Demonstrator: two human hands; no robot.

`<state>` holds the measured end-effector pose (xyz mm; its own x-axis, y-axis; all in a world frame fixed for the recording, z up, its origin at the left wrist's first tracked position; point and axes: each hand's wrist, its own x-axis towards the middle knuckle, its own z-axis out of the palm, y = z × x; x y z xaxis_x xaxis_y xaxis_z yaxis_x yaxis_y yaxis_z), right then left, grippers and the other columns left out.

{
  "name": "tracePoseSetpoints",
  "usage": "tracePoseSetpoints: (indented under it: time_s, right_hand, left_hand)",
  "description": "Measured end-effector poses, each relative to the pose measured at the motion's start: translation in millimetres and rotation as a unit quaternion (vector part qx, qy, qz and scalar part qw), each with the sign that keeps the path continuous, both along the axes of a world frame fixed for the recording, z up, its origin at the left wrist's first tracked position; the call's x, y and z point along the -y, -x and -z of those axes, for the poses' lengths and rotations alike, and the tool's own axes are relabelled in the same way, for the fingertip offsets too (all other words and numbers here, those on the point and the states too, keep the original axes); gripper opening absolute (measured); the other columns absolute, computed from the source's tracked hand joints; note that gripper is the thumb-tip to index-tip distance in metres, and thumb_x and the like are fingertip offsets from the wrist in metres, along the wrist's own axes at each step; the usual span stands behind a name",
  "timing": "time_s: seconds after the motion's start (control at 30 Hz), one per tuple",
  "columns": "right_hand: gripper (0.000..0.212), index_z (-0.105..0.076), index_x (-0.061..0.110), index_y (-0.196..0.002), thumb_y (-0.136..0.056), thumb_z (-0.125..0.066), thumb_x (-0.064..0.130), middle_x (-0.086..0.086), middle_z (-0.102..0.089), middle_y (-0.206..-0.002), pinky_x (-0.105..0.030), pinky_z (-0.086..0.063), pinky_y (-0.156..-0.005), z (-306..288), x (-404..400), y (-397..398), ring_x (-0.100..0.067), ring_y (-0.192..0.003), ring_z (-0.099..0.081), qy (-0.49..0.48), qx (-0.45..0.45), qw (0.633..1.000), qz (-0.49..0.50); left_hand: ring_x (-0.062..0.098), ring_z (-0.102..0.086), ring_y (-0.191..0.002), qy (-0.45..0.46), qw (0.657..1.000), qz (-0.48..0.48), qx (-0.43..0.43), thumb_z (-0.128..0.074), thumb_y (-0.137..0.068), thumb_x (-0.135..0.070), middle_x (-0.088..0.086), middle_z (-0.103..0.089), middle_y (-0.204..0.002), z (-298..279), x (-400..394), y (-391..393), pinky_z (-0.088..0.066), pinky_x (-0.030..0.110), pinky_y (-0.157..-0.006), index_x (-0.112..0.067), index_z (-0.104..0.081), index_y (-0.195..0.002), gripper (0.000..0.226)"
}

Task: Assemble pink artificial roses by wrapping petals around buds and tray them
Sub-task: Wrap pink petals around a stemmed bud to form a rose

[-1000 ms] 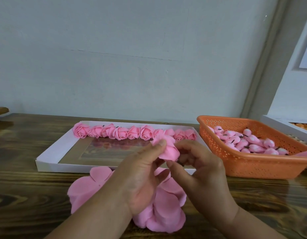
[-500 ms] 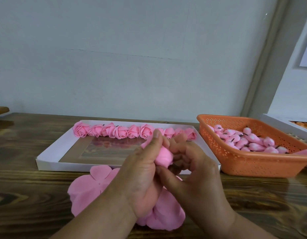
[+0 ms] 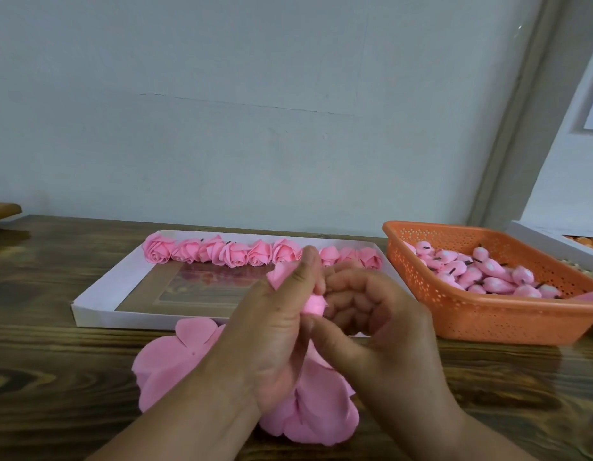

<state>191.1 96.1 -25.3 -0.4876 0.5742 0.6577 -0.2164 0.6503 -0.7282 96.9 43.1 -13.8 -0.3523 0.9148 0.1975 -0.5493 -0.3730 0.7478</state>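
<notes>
Head view, looking down at two hands meeting over a wooden table (image 3: 55,344). Between the fingertips sits a half-made pink rose (image 3: 313,302), held up off the table and mostly hidden by the hands. One petal edge (image 3: 281,273) sticks out to the far side of the left thumb.

Left hand (image 3: 271,344) has its thumb stretched up along the rose and pressing a petal flat against it; its other fingers are behind the flower and cannot be seen. Right hand (image 3: 371,327) is curled, fingers folded in tight beside the rose, thumb reaching across below it to pinch the base.

To do this wrap well, I judge the base pinch should stay firm so the bud does not spin, while the left thumb smooths the petal round snugly, with each edge overlapping the previous one. Too hard a squeeze would likely crease the soft material.

Directly below the wrists lies a pile of loose pink petals (image 3: 175,361) on the table. Just beyond the fingertips is a shallow white tray (image 3: 98,306), with a row of finished roses (image 3: 235,254) lined along its far wall; most of the tray floor is still unfilled. Out past the right knuckles stands an orange basket (image 3: 488,324) holding many pink buds (image 3: 488,277) with short dark stems.
</notes>
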Motion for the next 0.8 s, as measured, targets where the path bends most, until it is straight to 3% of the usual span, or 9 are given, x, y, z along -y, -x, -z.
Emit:
tracePoseSetpoints:
  time_s: [0.07,0.2,0.3,0.4,0.47,0.6,0.67,0.73,0.8]
  right_hand:
    - [0.02,-0.065,0.017,-0.084,-0.066,-0.074,0.012,0.004,-0.062,-0.068,-0.014,-0.049,-0.052,1.8,-0.3,2.1,-0.005,-0.054,-0.058,-0.113,-0.004,0.992,0.06]
    - [0.011,-0.066,0.022,-0.081,-0.071,-0.071,0.022,0.015,-0.059,-0.062,-0.014,-0.047,-0.051,6.9,2.3,3.9,-0.001,-0.054,-0.058,-0.131,-0.012,0.989,0.07]
    - [0.008,-0.068,0.013,-0.072,-0.067,-0.075,0.015,-0.009,-0.063,-0.059,-0.032,-0.046,-0.044,0.4,1.2,0.2,-0.021,-0.045,-0.053,0.049,0.005,0.998,-0.036]
    - [0.011,-0.069,0.008,-0.065,-0.065,-0.074,0.018,-0.01,-0.059,-0.055,-0.024,-0.041,-0.045,-4.6,-4.4,-4.3,-0.016,-0.04,-0.05,0.254,0.056,0.936,-0.239]
    - [0.008,-0.069,0.011,-0.064,-0.068,-0.072,0.018,-0.008,-0.059,-0.056,-0.022,-0.04,-0.045,-6.0,-5.1,-4.0,-0.015,-0.04,-0.05,0.288,0.068,0.918,-0.264]
    - [0.013,-0.067,0.02,-0.072,-0.064,-0.073,0.013,0.0,-0.064,-0.065,-0.019,-0.048,-0.05,1.3,-1.3,-0.3,-0.006,-0.051,-0.056,0.014,0.042,0.998,-0.039]
    - [0.014,-0.067,0.018,-0.081,-0.067,-0.07,0.017,0.005,-0.061,-0.066,-0.017,-0.048,-0.05,7.3,-0.3,1.4,-0.003,-0.053,-0.056,-0.146,0.038,0.987,0.06]
    - [0.012,-0.068,0.009,-0.079,-0.069,-0.069,0.016,0.003,-0.06,-0.062,-0.026,-0.048,-0.048,8.1,0.8,1.7,-0.008,-0.051,-0.055,-0.164,0.045,0.982,0.082]
    - [0.009,-0.068,0.007,-0.076,-0.068,-0.069,0.013,-0.009,-0.06,-0.058,-0.035,-0.046,-0.044,3.1,2.2,0.0,-0.02,-0.047,-0.054,-0.054,0.035,0.998,0.019]
  left_hand:
    - [0.018,-0.07,-0.071,0.004,1.0,-0.022,-0.01,-0.064,-0.065,-0.042,0.01,-0.074,-0.087,0.4,0.2,-5.2,-0.056,0.029,-0.06,-0.015,-0.053,-0.053,0.032]
    - [0.016,-0.072,-0.079,0.005,0.999,-0.021,-0.034,-0.063,-0.061,-0.043,0.006,-0.075,-0.098,2.0,1.4,-10.6,-0.057,0.028,-0.064,-0.02,-0.06,-0.045,0.029]
    - [0.019,-0.072,-0.079,0.002,0.998,-0.006,-0.059,-0.071,-0.065,-0.05,0.007,-0.074,-0.101,2.3,2.5,-3.2,-0.056,0.035,-0.064,-0.02,-0.058,-0.047,0.037]
    - [0.023,-0.068,-0.072,-0.005,0.989,0.059,-0.136,-0.07,-0.066,-0.062,0.004,-0.072,-0.106,-1.0,7.2,6.9,-0.049,0.031,-0.057,-0.024,-0.059,-0.053,0.042]
    - [0.023,-0.065,-0.063,0.007,0.989,0.058,-0.135,-0.065,-0.068,-0.062,0.005,-0.073,-0.104,-3.8,7.4,7.8,-0.047,0.023,-0.041,-0.024,-0.057,-0.052,0.042]
    - [0.024,-0.07,-0.065,0.0,1.0,0.003,-0.025,-0.061,-0.068,-0.044,0.014,-0.074,-0.095,-5.4,2.7,-1.2,-0.057,0.035,-0.051,-0.017,-0.05,-0.048,0.036]
    - [0.02,-0.072,-0.07,0.005,0.999,-0.025,-0.044,-0.06,-0.067,-0.045,0.011,-0.074,-0.096,-3.7,2.5,-6.0,-0.058,0.036,-0.06,-0.018,-0.047,-0.047,0.035]
    - [0.018,-0.072,-0.071,0.005,0.997,-0.036,-0.062,-0.059,-0.066,-0.046,0.009,-0.075,-0.094,-1.7,3.2,-8.2,-0.059,0.032,-0.059,-0.02,-0.049,-0.045,0.035]
    - [0.018,-0.071,-0.069,0.0,0.997,-0.022,-0.068,-0.061,-0.071,-0.048,0.009,-0.075,-0.091,-1.5,3.9,-7.1,-0.056,0.031,-0.058,-0.019,-0.054,-0.045,0.039]
